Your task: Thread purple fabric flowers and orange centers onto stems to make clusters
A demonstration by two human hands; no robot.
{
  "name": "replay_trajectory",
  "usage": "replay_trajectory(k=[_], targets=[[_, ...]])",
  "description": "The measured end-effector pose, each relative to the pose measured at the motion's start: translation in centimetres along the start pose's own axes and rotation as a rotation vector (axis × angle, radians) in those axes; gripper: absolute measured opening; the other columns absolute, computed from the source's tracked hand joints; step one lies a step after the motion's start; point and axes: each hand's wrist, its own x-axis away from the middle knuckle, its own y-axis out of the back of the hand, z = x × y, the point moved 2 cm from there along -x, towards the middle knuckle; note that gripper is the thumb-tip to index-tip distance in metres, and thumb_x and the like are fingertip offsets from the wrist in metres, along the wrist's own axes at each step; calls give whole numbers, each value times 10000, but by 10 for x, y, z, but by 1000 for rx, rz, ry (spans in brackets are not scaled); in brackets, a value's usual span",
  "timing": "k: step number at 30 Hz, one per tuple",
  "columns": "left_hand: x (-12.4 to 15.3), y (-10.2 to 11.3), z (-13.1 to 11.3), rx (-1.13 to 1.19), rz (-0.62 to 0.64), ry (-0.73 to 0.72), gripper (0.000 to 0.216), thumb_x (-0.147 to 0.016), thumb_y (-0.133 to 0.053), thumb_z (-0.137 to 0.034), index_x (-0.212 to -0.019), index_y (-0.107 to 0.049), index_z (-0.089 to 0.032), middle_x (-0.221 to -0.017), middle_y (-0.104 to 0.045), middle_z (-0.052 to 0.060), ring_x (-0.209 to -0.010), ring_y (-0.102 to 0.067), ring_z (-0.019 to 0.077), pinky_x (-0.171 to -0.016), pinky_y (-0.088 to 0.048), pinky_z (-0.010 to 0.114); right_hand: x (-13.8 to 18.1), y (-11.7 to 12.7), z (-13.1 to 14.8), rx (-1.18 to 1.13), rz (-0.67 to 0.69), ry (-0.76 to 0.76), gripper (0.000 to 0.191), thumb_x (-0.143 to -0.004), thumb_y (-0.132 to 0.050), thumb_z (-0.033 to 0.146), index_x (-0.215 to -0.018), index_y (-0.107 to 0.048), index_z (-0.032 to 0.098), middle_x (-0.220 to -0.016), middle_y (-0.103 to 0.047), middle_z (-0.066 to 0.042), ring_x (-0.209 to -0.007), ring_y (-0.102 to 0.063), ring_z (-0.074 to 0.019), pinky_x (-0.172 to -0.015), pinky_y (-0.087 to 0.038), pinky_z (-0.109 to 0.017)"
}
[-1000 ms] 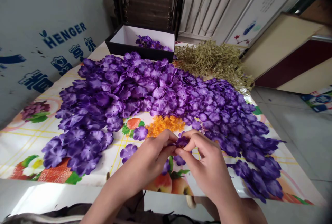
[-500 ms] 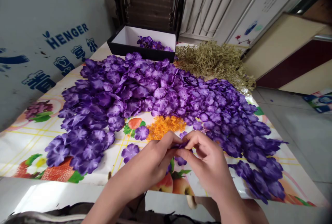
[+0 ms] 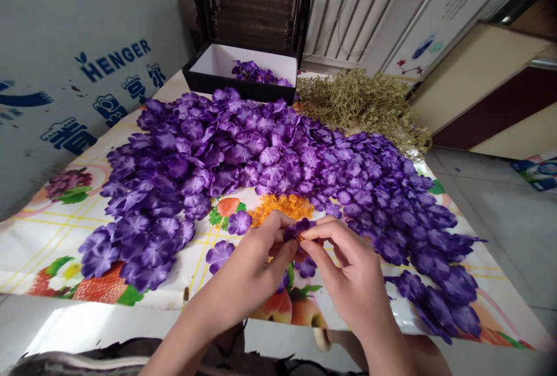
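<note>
Left hand [image 3: 256, 257] and right hand [image 3: 353, 266] pinched tight on one purple flower [image 3: 296, 227]: I'd press gently round its orange bit [image 3: 299, 238].

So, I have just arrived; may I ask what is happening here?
A person's left hand and right hand pinch a purple flower, where a bit of orange shows. Just beyond lies an orange heap, and purple petals spread around it in a wide arc. Farther back, a black box holds more purple flowers, beside a tangle of stems.
</note>
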Motion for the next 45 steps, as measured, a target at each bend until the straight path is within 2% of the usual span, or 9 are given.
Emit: replay_trajectory(k=[5, 9, 14, 20, 24, 30, 36, 40, 45], targets=[[-1, -2, -1, 175, -27, 61, 108, -916, -468, -203, -817, -423, -204, -764, -547, -17, -722, -528, 139, -619, -406, 242, 1, -4, 5, 84, 14, 69, 142, -898, -434, 65, -888, -496, 192, -845, -515, -21, -800, -524, -151, -716, -448, -275], [-2, -4, 0, 395, -33, 84, 93, -920, -490, -205, -843, -438, -198, -713, -542, -39, -687, -547, 116, -615, -413, 226, 2, -6, 4, 61, -4, 37, 143, -893, -420, 70, -891, -450, 209, -833, -477, 1, -761, -500, -134, -692, -437, -258], [-3, -8, -1, 508, -2, 54, 62, -924, -487, -182, -866, -466, -192, -746, -568, -30, -712, -573, 112, -681, -459, 244, 3, -4, 1, 84, -29, 44, 136, -895, -432, 82, -884, -452, 216, -813, -473, 22, -756, -529, -118, -701, -445, -240], [-3, -9, -2, 362, -18, 31, 74, -918, -480, -167, -849, -481, -194, -732, -502, -36, -686, -485, 114, -645, -407, 240, 2, -3, 2, 178, -67, 134, 143, -864, -465, 49, -873, -478, 191, -840, -525, -15, -801, -549, -127, -714, -454, -226], [-3, -12, -3, 309, 3, -4, 83, -941, -432, -167, -906, -503, -193, -746, -512, -30, -697, -467, 123, -654, -393, 254, 1, -2, 2, 296, -149, 245, 170, -817, -501, 16, -819, -477, 185, -844, -551, -41, -854, -571, -139, -762, -451, -228], [-6, -17, 1, 242, -65, 10, 149, -952, -442, -199, -804, -439, -209, -686, -461, -59, -623, -427, 105, -544, -333, 226, 3, -2, -2, 424, -218, 254, 182, -796, -528, 14, -806, -466, 186, -806, -538, -32, -747, -546, -130, -681, -450, -227], [-7, -16, 0, 257, -56, 1, 81, -939, -453, -149, -911, -512, -197, -814, -582, -24, -781, -568, 123, -681, -427, 229, 2, -4, -2, 406, -215, 241, 172, -802, -507, 17, -795, -468, 184, -804, -549, -47, -795, -572, -149, -726, -472, -253], [-5, -14, -2, 255, -7, -12, 120, -948, -434, -143, -955, -542, -195, -896, -613, 0, -848, -577, 134, -751, -449, 238, 1, -4, -4, 367, -176, 237, 178, -800, -513, 19, -818, -476, 193, -845, -578, -47, -848, -595, -149, -756, -481, -248], [-3, -13, -3, 212, 50, -113, 204, -965, -383, -133, -1071, -524, -235, -1021, -598, -1, -943, -560, 127, -853, -440, 234, 4, -4, -8, 289, -236, 205, 228, -775, -524, 1, -806, -461, 218, -887, -583, -35, -820, -602, -151, -691, -497, -252]])
